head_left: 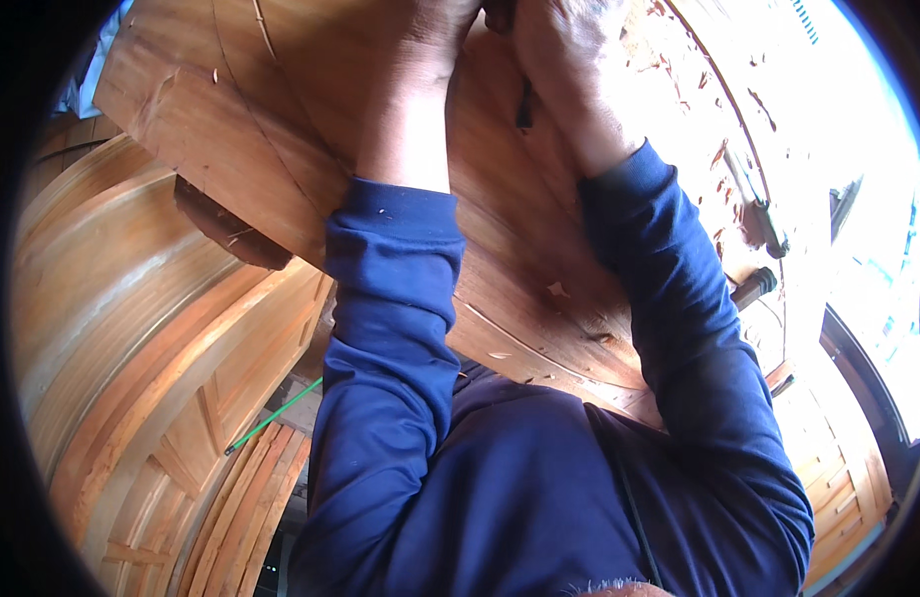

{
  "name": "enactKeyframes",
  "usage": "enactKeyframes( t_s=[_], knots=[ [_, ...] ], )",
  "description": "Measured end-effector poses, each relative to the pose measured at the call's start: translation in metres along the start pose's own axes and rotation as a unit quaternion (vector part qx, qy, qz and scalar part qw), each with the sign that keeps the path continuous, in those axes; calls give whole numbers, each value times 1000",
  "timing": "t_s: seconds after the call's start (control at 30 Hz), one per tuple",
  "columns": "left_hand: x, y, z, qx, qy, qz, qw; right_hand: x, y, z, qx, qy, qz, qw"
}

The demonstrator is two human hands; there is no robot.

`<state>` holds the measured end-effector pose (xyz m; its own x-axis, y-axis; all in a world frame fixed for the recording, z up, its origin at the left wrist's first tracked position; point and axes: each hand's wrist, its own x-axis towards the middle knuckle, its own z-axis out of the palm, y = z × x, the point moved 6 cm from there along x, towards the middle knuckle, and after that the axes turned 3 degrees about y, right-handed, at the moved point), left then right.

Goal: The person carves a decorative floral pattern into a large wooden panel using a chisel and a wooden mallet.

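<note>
Held left hand (438,18) and right hand (571,35) at twelve o'clock over broad reddish-brown wooden panel (519,229); could not tell grip. Saw curled brown shavings (720,154) cluttering two, dark cylindrical handle (753,289) at three, thin green rod (276,416) at eight, curved pale-wood panelling (131,298) at nine.

Down we look from the wearer's head, close in: chest (529,478) near, wooden panel (524,234) farther off. Wide fisheye, edges bending!
</note>
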<state>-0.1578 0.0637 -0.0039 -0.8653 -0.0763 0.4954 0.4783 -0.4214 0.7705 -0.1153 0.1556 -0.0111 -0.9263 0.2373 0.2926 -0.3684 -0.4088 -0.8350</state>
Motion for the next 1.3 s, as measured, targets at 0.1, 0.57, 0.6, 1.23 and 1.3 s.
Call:
enactKeyframes(
  t_s=[0.1, 0.57, 0.6, 1.23, 1.3],
  knots=[
    [1, -4, -6, 28, 15, -31, 999, -1, -3, 4, -1, 5, 38, 999],
    [3, -15, 3, 127, -14, -1, 992, -4, -10, -11, -182, 43, -24, 982],
    [5, -16, 4, 134, -19, 3, 991, -6, -12, -11, -218, 61, -13, 974],
    [4, 3, 16, 19, 74, -139, 987, -129, -147, -118, -203, 391, -48, 896],
    [0, -8, 17, 52, 80, -177, 980, -155, -166, -107, -233, 386, -88, 888]
  ],
)
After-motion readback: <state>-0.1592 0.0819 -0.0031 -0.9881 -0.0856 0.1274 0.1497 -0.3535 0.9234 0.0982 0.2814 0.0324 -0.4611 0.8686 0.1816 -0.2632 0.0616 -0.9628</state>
